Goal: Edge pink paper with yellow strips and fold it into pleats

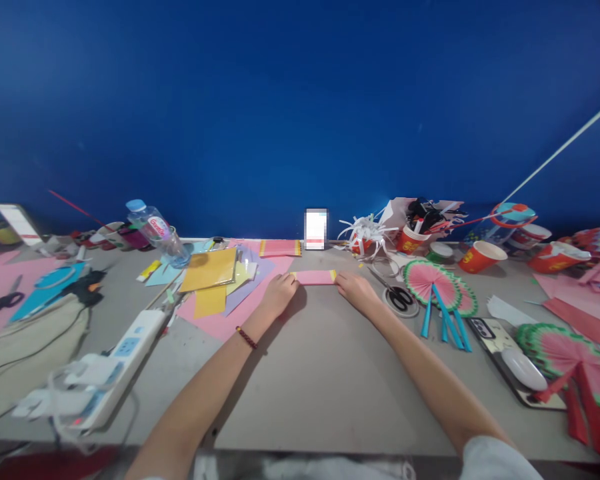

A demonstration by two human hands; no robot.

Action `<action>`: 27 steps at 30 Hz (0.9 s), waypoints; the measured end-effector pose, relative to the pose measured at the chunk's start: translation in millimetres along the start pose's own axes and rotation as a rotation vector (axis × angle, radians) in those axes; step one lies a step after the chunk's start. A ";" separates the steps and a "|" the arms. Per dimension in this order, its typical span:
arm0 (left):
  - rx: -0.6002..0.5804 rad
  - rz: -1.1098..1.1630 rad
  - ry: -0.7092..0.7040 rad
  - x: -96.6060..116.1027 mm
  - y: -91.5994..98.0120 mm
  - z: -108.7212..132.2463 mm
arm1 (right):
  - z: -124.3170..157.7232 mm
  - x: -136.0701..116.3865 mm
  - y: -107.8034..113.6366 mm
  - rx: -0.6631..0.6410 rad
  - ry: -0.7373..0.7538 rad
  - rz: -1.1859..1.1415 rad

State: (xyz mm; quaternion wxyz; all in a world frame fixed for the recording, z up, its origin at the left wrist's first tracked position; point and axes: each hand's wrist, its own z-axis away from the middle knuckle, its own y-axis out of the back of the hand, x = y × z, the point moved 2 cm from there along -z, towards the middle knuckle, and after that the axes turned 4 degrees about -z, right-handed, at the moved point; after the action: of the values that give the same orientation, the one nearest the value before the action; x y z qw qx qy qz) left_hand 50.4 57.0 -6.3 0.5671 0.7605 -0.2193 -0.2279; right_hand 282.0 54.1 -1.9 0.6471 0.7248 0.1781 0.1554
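Observation:
A pink strip of paper (317,277) with yellow ends lies crosswise low over the grey table in front of me. My left hand (280,295) grips its left end, fingers closed. At the other end, my right hand (356,291) is closed on the yellow edge. Just behind is a pink and yellow folded paper piece (280,248), touched by neither hand. Black-handled scissors (399,298) lie to the right of my right hand, by a roll of clear tape. Pink paper sheets (213,325) spread beside my left hand.
Yellow paper packs (209,269) and a water bottle (159,231) are at left, with a white power strip (125,363) nearer me. A phone (315,229) stands against the blue wall. Watermelon-coloured paper fans (433,283), red paper cups (481,257) and a white mouse (523,370) lie right.

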 end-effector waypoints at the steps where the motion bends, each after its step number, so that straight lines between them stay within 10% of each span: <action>1: -0.005 -0.006 0.002 0.3 0.4 -0.2 | -0.2 -2.1 0.5 -0.010 -0.008 0.028; 27: -0.031 -0.095 0.143 44.6 9.3 12.8 | 14.7 -44.1 5.3 -0.011 -0.099 0.156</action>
State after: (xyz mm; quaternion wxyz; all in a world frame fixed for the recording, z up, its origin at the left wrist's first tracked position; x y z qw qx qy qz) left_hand 77.8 18.4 -5.0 0.5816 0.7755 -0.1384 -0.2030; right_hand 249.8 20.3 1.9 0.6448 0.7399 0.0879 0.1703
